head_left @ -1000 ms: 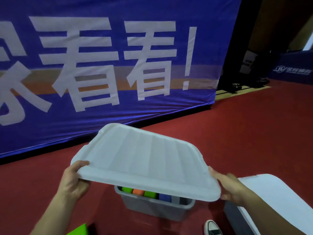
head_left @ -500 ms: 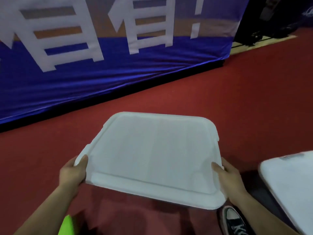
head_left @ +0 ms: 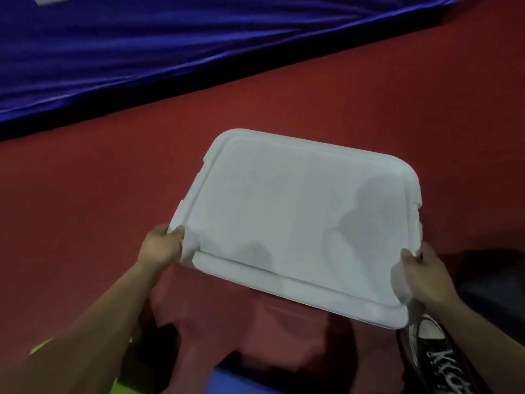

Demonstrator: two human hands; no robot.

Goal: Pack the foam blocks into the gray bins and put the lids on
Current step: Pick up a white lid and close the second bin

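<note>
A white rectangular lid (head_left: pixel 298 220) fills the middle of the view, seen from above and lying nearly flat. My left hand (head_left: pixel 163 245) grips its near left corner. At the near right corner my right hand (head_left: pixel 423 273) holds the edge. The gray bin and the foam blocks inside it are hidden under the lid. Whether the lid rests on the bin cannot be told. A green foam block (head_left: pixel 125 385) shows at the bottom left beside my left forearm, and a blue one (head_left: pixel 241 383) peeks in at the bottom edge.
Red carpet (head_left: pixel 85 194) covers the floor all around. A blue banner (head_left: pixel 142 38) hangs along the far side. A black sneaker (head_left: pixel 434 354) stands at the lower right, with a dark shape (head_left: pixel 494 280) behind it.
The lid has come down from a tilted, raised position to nearly flat, covering the bin and blocks that showed a second ago. The view has tipped downward.
</note>
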